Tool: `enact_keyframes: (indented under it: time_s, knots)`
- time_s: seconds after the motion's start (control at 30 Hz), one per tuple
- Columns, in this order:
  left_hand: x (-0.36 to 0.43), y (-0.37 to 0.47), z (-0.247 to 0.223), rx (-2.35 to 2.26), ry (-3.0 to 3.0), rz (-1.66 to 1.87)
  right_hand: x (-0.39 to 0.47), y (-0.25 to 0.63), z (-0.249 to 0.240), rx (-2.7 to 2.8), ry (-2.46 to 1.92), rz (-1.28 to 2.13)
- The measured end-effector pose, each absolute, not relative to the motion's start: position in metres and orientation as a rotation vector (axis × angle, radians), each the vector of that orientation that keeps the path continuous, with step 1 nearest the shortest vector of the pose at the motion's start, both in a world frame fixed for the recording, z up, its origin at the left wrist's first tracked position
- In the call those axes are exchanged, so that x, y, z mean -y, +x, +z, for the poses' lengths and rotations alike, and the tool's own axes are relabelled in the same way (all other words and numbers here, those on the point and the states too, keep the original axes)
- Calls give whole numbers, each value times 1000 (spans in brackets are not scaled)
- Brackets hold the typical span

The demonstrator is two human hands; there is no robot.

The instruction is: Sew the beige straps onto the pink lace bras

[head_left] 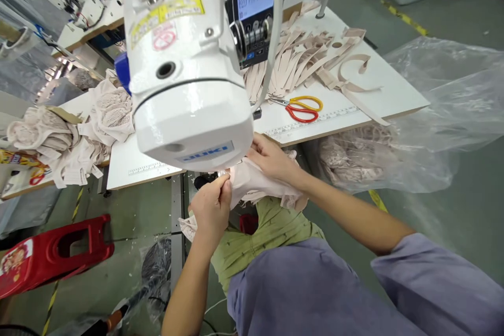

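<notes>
A pale pink garment piece (248, 179) with lace at its edges stretches between my hands, below the head of a white sewing machine (189, 105). My left hand (211, 205) pinches the garment at its left side, thumb against the fingers. On the right, my right hand (273, 160) is closed on the upper part of the same cloth, its fingertips partly behind the machine head. The needle area is hidden by the machine. Part of the garment hangs down over my lap.
Scissors (303, 108) with red and yellow handles lie on the white table (394, 92), near many beige fabric strips (291, 58). Lace garments (43, 136) are heaped at the left. A plastic bag (354, 157) of lace pieces stands right; a red stool (51, 257) is lower left.
</notes>
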State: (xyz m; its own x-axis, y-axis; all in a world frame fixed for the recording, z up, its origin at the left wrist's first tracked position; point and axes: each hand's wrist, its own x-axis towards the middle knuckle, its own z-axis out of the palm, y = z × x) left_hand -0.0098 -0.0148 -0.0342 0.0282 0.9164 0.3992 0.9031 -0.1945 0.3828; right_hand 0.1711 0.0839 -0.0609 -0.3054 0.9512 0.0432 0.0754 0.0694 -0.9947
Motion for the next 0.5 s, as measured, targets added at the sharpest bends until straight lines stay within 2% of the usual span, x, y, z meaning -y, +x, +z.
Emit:
enact_keyframes:
  time_s: [0.17, 0.23, 0.3, 0.43, 0.5]
  knots:
    - [20, -18, -28, -1828, 2128, 886, -52, 168, -78, 862, -1013, 1872]
    - [27, -22, -28, -1728, 2147, 883, -37, 173, -83, 750, -947, 1963]
    - [35, -23, -30, -1661, 2166, 904, -20, 181, -84, 856, -897, 1887]
    - [51, -6, -45, -1561, 2279, 821, 17, 199, -82, 1387, -837, 1356]
    - [55, 4, -56, -1458, 2384, 811, 34, 207, -84, 1599, -808, 1241]
